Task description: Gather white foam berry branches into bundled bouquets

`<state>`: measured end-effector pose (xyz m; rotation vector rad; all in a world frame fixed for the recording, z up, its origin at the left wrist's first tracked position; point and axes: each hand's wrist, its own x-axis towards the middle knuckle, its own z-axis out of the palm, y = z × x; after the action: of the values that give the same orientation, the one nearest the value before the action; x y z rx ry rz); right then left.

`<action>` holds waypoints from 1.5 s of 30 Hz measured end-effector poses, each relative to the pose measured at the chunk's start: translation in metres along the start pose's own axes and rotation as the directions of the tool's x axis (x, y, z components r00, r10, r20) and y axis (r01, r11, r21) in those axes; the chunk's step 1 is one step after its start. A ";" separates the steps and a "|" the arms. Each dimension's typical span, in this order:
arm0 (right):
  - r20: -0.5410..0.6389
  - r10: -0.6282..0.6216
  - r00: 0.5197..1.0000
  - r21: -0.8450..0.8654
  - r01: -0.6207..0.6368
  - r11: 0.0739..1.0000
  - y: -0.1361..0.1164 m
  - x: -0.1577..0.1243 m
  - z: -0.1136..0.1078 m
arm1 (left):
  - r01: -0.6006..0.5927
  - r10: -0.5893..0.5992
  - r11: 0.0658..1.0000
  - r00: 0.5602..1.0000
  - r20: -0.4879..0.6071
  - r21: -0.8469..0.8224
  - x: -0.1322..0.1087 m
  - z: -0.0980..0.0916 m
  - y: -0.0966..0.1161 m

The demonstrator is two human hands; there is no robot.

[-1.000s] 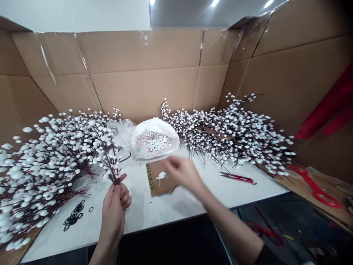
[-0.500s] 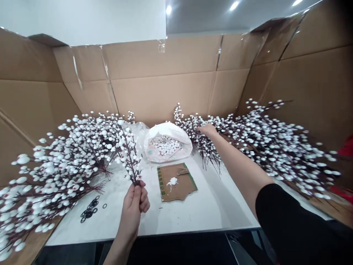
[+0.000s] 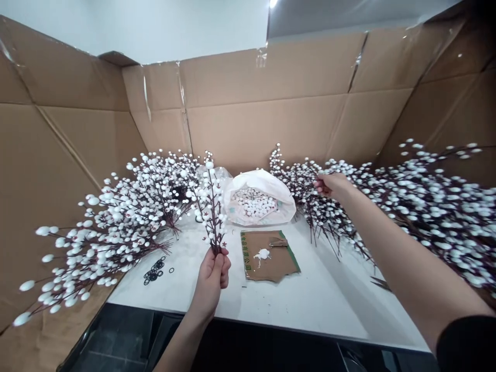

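My left hand (image 3: pixel 215 271) is closed around the lower stems of an upright bunch of artificial white berry branches (image 3: pixel 212 212), with dark brown twigs and small reddish star shapes low down. My right hand (image 3: pixel 329 186) reaches to the near side of the pile of white berry branches (image 3: pixel 360 194) at the right. Its fingers are pinched together among the berries; what they hold, if anything, cannot be made out. Between the hands stands an open white plastic bag (image 3: pixel 284 209) with loose white berries (image 3: pixel 256 202) inside.
A cardboard piece (image 3: pixel 253 268) bears a white blob (image 3: pixel 264 253) and a small metal-looking tool (image 3: pixel 278 242). Black rings (image 3: pixel 155 272) lie on the white table (image 3: pixel 310 310) at left, before another branch pile (image 3: pixel 132 212). Scissor-like blades (image 3: pixel 380 283) show under my right forearm. Cardboard walls (image 3: pixel 263 113) surround the table.
The view has turned to the right and back a little. My left hand keeps its bunch upright. My right hand stays at the right-hand pile, its fingers now more visible.
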<state>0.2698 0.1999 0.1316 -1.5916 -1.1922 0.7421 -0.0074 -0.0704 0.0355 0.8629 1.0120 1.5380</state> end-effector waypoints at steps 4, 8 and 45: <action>0.146 0.110 0.983 0.132 -0.130 0.983 0.004 -0.014 -0.006 | 0.003 -0.003 1.000 1.000 -0.010 0.007 0.002 -0.003 -0.004; 0.235 0.057 0.970 0.266 -0.120 0.956 0.002 -0.037 -0.009 | 0.004 -0.004 1.000 1.000 -0.003 -0.015 0.002 -0.002 -0.008; 0.375 0.110 0.920 0.474 -0.292 0.831 0.059 0.001 -0.010 | 0.030 -0.037 0.995 0.996 -0.078 -0.095 -0.004 0.008 -0.007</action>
<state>0.2989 0.1949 0.0798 -1.1626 -0.9381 1.3959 0.0034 -0.0726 0.0320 0.7207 0.9979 1.5888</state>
